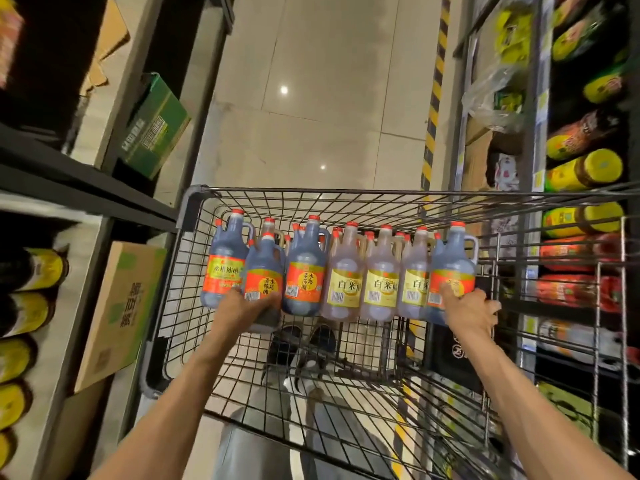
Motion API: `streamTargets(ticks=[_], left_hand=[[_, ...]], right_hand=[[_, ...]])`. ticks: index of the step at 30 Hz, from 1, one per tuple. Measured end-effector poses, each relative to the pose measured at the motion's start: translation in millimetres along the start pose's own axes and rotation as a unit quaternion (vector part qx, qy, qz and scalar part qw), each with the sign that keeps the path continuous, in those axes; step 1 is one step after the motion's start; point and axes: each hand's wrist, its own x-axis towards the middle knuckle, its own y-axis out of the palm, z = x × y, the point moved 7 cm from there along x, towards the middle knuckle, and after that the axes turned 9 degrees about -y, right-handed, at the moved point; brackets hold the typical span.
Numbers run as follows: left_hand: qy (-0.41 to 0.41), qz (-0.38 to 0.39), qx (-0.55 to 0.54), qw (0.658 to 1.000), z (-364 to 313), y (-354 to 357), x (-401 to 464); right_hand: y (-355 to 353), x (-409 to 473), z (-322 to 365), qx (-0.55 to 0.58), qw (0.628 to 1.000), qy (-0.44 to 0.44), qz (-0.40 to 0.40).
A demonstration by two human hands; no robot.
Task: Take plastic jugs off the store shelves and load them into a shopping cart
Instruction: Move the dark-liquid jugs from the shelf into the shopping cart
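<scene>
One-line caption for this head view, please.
Both hands set dark jugs into a wire cart beside pale jugs.

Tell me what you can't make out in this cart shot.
- Back-row jugs, head view: only caps show behind the front row.
- Left hand grip: fingers hidden behind its dark jug.
- Right-shelf bottles: labels blurred.
- Cart near end: cut off by the frame.

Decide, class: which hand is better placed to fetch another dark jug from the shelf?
Probably the left. The left hand, gripping a dark jug at the cart's left side, is nearer the dark bottles shelved on the left. The right hand holds a jug opposite.
</scene>
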Motion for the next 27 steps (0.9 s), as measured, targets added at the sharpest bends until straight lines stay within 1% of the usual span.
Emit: streamTargets(ticks=[2, 5, 8, 10, 13, 18, 22, 27], left_hand=[[0.01, 0.023, -0.009, 1.0, 3.7, -5.0, 1.5], [0.015, 0.041, -0.001, 0.999, 17.0, -7.5, -6.2], [0.023, 0.045, -0.007, 0.999, 26.7, -5.4, -17.1], [0.035, 0.058, -0.004, 0.998, 25.7, 0.3, -27.4], [0.043, 0.085, -0.014, 0.995, 16.1, 11.7, -48.0], [0.082, 0.092, -0.015, 0.992, 0.5, 15.3, -70.0], [0.106, 0.112, 0.005, 0.988, -18.1, 19.1, -87.5], [0.165, 0.127, 0.048, 0.977, -47.7, 15.7, -120.1]], right_hand=[[6.4, -1.9, 3.4, 0.0, 1.0, 0.02, 0.009], [12.9, -2.4, 4.6, 0.051, 0.997, 0.052, 0.026], [18.9, 5.9, 3.9, 0.155, 0.983, 0.083, 0.046], [26.6, 14.9, 4.1, 0.224, 0.969, 0.086, 0.057], [28.0, 19.9, 4.2, 0.231, 0.968, 0.07, 0.073], [25.0, 11.8, -2.9, 0.249, 0.962, 0.044, 0.108], [19.2, -32.7, -2.4, 0.276, 0.949, 0.025, 0.153], [3.2, -99.4, 10.3, 0.326, 0.926, -0.038, 0.187]])
